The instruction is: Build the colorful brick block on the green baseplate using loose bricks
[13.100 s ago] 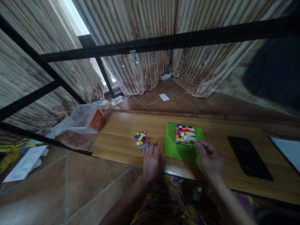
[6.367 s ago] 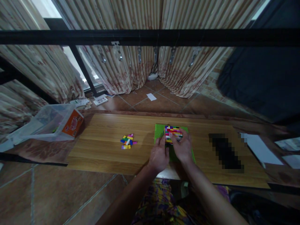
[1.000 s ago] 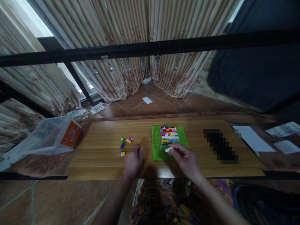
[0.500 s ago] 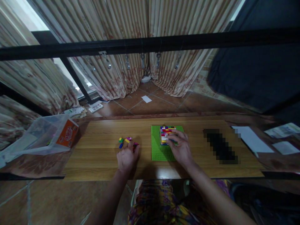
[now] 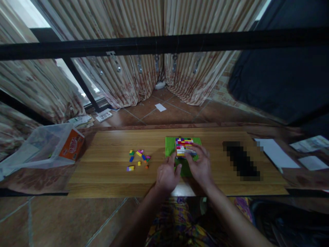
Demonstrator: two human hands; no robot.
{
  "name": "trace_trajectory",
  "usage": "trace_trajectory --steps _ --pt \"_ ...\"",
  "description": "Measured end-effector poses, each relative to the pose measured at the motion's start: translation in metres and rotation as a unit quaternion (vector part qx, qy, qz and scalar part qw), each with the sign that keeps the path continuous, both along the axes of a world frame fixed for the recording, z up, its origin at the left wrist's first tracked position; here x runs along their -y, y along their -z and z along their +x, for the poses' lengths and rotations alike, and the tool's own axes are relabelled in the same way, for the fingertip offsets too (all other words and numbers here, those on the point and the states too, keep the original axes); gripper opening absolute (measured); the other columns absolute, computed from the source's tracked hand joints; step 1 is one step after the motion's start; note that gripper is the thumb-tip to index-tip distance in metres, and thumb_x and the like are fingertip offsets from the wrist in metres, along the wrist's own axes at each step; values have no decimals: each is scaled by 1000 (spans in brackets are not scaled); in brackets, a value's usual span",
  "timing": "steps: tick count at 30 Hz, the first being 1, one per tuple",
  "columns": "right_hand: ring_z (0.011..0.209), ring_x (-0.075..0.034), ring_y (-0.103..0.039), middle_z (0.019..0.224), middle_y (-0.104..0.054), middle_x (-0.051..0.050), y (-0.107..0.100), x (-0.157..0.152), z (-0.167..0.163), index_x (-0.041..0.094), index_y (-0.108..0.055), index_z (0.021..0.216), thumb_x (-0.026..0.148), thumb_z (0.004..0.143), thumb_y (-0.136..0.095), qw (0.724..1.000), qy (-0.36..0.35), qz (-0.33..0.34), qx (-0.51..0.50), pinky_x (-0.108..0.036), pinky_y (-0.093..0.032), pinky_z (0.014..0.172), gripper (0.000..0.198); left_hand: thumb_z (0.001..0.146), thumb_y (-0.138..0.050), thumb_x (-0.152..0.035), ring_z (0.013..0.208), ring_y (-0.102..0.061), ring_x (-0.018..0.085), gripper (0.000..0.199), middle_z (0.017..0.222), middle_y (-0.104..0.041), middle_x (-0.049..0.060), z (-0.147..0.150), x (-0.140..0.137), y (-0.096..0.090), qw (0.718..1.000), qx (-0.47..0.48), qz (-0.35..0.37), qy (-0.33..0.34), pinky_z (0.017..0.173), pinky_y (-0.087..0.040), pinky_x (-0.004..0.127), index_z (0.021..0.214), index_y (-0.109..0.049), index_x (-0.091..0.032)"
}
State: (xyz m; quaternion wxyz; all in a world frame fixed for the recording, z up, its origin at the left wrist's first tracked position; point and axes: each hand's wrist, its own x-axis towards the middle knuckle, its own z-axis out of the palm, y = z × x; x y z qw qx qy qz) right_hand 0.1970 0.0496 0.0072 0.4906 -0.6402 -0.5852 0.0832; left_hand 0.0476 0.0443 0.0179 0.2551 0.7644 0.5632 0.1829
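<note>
Several loose bricks point(image 5: 139, 163) lie on the surface point(image 5: 110, 178), left of the green board point(image 5: 170, 145) and its brick stack point(image 5: 182, 146). The left hand point(image 5: 166, 175), fingers parted, is at the stack's near corner; the right hand point(image 5: 202, 166) touches its right side, grip unclear.

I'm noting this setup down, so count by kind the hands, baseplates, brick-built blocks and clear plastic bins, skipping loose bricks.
Hands: 2, left hand and right hand
Green baseplate: 1
Multicoloured brick block: 1
Clear plastic bin: 1
Total: 5
</note>
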Motion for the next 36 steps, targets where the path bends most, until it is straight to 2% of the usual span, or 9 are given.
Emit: trace_trajectory --steps 5,10,18,26,30,33,36 --pt "111 -26 -51 115 -59 -11 3 -1 -2 20 -62 108 40 83 -56 999 38 -25 -15 -46 -39 98 32 93 -37 -33 96 -66 22 54 115 -64 12 8 2 -1 999 -46 -11 1 84 -50 33 145 -28 -18" --pt "109 -28 -52 114 -59 -13 7 -11 -10 16 -55 119 44 81 -58 995 65 -64 -47 -46 -41 96 47 91 -40 -29 100 -65 23 57 122 -62 14 14 1 -4 997 -70 -13 0 85 -50 34 144 -27 -15" --pt "106 -27 -54 117 -58 -14 15 -17 -11 18 -54 120 43 79 -60 992 68 -65 -90 -45 -43 93 48 87 -44 -24 99 -65 26 59 121 -61 18 19 2 -2 996 -87 -2 0 83 -51 35 143 -30 -12" --pt "101 -27 -57 112 -61 -13 13 -20 -12 17 -57 117 44 77 -60 989 65 -69 -114 -43 -44 90 48 88 -43 -23 96 -65 25 60 119 -62 18 19 2 3 996 -86 18 -5 81 -51 33 144 -27 -12" --pt "96 -26 -60 108 -64 -12 12 -19 -8 17 -58 118 46 75 -64 986 42 -69 -145 -43 -46 87 51 90 -43 -29 94 -66 24 59 118 -63 17 10 8 5 997 -72 16 -11 82 -51 34 144 -29 -12" --pt "96 -27 -60 108 -64 -12 13 -16 0 16 -62 115 50 73 -66 981 56 -98 -157 -44 -46 87 55 89 -45 -31 90 -66 22 51 111 -66 14 -6 17 7 998 -57 1 -32 80 -51 32 137 -40 -14" --pt "97 -27 -60 107 -65 -12 15 -10 9 17 -64 112 51 75 -64 980 70 -87 -164 -43 -48 83 50 89 -44 -27 87 -65 19 35 104 -67 8 -34 25 7 995 -44 -3 -85 78 -51 29 122 -53 -19"
